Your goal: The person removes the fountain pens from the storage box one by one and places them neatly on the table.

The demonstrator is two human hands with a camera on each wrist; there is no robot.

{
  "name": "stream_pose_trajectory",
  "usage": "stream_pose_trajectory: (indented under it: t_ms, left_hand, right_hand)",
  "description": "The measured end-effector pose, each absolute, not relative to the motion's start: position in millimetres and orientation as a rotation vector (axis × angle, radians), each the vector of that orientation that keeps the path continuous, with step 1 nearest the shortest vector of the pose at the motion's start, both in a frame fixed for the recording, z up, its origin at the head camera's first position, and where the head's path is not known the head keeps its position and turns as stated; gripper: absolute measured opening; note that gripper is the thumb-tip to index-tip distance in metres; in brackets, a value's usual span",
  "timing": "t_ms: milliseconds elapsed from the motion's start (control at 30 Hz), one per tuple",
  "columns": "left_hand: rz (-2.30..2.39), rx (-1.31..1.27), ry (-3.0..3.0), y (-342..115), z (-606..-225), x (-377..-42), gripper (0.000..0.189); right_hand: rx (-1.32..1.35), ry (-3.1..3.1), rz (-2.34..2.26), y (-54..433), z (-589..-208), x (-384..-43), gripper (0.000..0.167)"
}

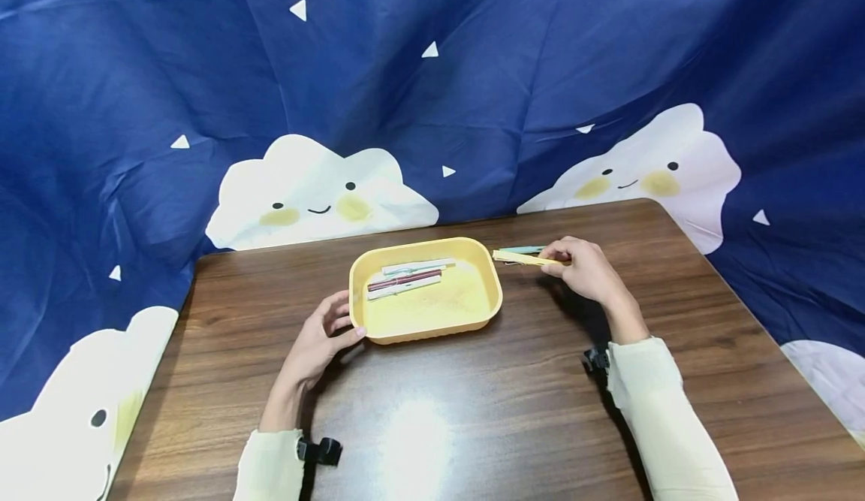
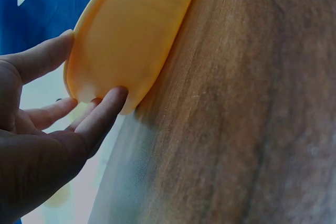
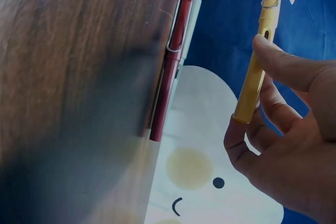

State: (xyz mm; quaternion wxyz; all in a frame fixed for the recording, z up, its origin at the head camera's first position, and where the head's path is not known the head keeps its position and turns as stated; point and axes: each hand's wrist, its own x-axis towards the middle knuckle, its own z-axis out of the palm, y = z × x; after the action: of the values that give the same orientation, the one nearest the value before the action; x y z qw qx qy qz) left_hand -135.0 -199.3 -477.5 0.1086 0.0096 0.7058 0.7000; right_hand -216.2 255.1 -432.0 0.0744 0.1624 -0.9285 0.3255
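Note:
A shallow yellow tray (image 1: 432,332) stands on the table with several pens, among them a dark red pen (image 1: 404,281), lying at its left side. My left hand (image 1: 327,336) holds the tray's left end, thumb at the front corner of the rim and fingers against the outer wall. Beyond the tray's right end, my right hand (image 1: 584,268) pinches a yellow pen (image 3: 251,87) between thumb and fingers, its wire clip turned away from the hand. Near it, a red pen (image 3: 173,72) and a pale mint pen (image 3: 190,30) lie side by side on the table.
The brown wooden table (image 1: 513,411) ends close behind the tray. A dark blue cloth (image 1: 405,95) with smiling white clouds hangs behind it. Black straps with small devices sit at both wrists.

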Motion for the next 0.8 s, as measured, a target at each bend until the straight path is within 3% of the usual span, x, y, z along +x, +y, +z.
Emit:
stream_pose_trajectory:
  t_ms: [800]
  left_hand:
    - [2.054, 0.033, 2.082, -199, -477, -135, 0.075]
  right_hand:
    - [0.446, -3.009, 0.872, 279, -450, -239, 0.008]
